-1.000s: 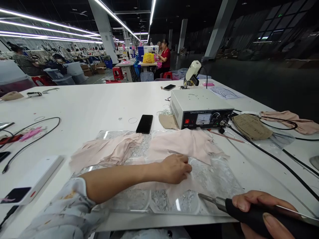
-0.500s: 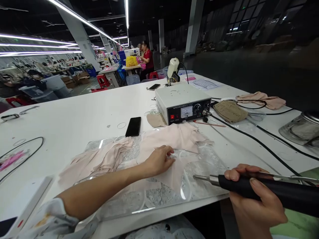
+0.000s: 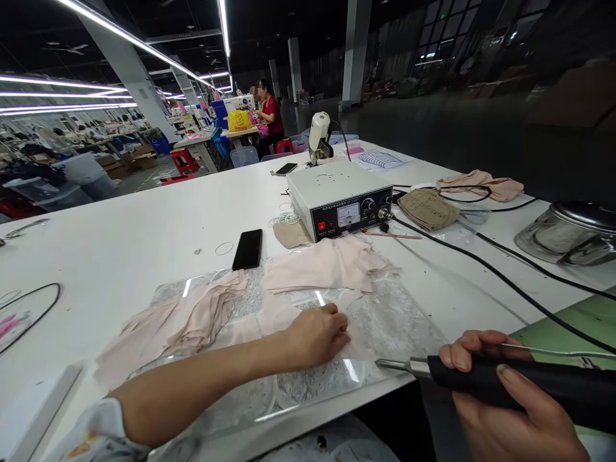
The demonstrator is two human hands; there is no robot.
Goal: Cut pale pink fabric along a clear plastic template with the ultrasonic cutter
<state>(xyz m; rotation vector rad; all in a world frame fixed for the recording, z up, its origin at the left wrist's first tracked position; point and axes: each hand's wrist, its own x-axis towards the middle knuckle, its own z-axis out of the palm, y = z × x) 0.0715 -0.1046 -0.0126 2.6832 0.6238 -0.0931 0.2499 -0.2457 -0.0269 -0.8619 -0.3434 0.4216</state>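
My left hand [image 3: 315,333] lies with fingers curled on a pale pink fabric piece [image 3: 276,317], pressing it onto a clear scratched plate [image 3: 394,321] at the table's front edge. My right hand [image 3: 500,404] is closed around the black handle of a cutting tool [image 3: 481,375], whose metal tip points left, just off the plate's right corner. One stack of pink fabric pieces [image 3: 187,314] lies on the plate's left side. Another pink pile [image 3: 332,263] lies at its far edge.
A white control box [image 3: 339,196] with a dial stands behind the plate, its black cable [image 3: 486,269] running to the right. A black phone [image 3: 248,249] lies left of it. Tan pieces [image 3: 426,206], a metal lid [image 3: 568,234] and a seated person [image 3: 268,115] are farther off.
My view has swung to the right and down a little. My left hand drew the pink piece nearer the front edge. My right hand kept hold of the tool throughout.
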